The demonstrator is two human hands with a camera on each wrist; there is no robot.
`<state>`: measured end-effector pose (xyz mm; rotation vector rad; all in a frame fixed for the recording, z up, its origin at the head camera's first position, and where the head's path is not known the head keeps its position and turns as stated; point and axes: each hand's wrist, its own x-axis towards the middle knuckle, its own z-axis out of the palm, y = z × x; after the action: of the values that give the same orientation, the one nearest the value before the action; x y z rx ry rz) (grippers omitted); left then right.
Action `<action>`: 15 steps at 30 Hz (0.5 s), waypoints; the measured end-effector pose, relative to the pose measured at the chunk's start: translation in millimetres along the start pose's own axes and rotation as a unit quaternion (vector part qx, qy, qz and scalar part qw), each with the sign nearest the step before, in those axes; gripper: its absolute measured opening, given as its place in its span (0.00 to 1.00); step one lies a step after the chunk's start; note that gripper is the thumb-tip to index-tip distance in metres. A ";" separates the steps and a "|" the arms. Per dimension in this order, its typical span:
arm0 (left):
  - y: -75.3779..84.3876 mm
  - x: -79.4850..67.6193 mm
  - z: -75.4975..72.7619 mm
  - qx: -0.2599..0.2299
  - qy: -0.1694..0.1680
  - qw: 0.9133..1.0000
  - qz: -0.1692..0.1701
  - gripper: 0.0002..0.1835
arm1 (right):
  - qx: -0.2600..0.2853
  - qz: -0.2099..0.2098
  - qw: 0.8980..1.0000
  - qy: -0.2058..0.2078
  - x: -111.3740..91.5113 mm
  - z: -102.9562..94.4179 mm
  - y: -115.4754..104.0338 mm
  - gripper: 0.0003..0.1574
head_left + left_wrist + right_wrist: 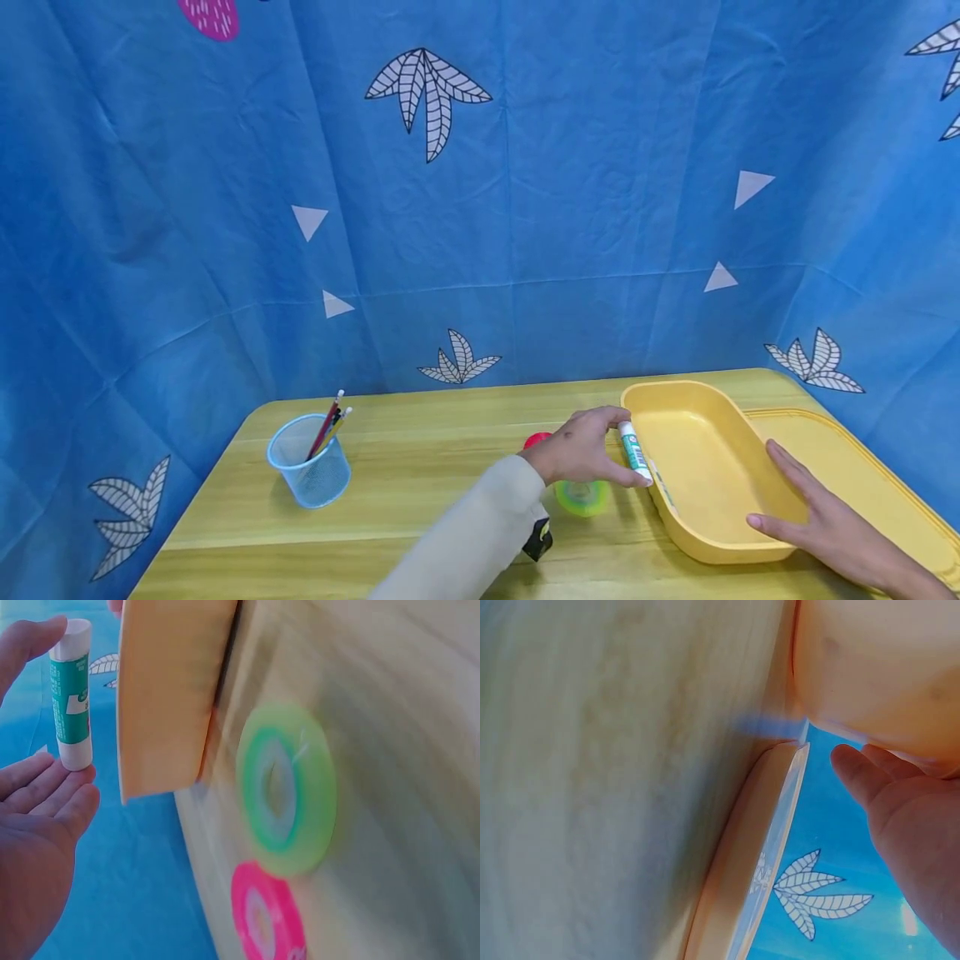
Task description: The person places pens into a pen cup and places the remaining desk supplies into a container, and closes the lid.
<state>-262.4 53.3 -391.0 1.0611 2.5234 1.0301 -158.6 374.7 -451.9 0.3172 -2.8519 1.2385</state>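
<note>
My left hand (585,447) pinches a white and green glue stick (634,453) by its two ends, thumb at one and fingertips at the other. In the left wrist view the glue stick (73,697) stands off the side of the yellow bin (697,467). My right hand (821,517) rests at the bin's right rim, fingers spread and relaxed, thumb over the near corner. Below the left hand lie a green-yellow tape roll (582,498) and a red-pink tape roll (536,439), both partly hidden by the hand in the head view.
A light blue mesh pen cup (309,462) with several pencils stands at the table's left. The yellow lid (847,467) lies to the right of the bin, partly behind it. A blue patterned curtain (525,208) hangs behind the wooden table (420,467).
</note>
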 end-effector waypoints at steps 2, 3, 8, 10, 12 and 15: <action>2.2 1.3 5.6 -0.003 -0.003 1.000 0.004 0.47 | 0.003 0.002 1.000 -0.001 -0.7 0.1 0.7 0.61; 3.2 1.8 8.2 -0.003 -0.005 1.000 0.004 0.47 | 0.002 0.004 1.000 0.000 -1.0 0.2 0.7 0.61; 6.7 4.7 19.7 0.000 -0.009 1.000 0.008 0.47 | 0.001 -0.001 1.000 0.002 -1.8 1.3 -0.6 0.60; 7.6 5.7 22.6 0.000 -0.012 1.000 0.008 0.46 | -0.006 -0.006 1.000 0.005 -1.8 2.0 -0.8 0.60; 7.9 6.6 24.7 0.002 -0.014 1.000 0.008 0.46 | -0.014 -0.006 1.000 0.008 -2.1 2.9 -0.8 0.60; 9.2 7.6 25.7 0.006 -0.018 1.000 0.005 0.46 | -0.017 -0.009 1.000 0.010 -1.9 3.2 -0.9 0.60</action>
<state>-251.6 76.6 -403.1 1.0875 2.5009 0.9897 -156.3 372.0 -453.6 0.3261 -2.8432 1.1825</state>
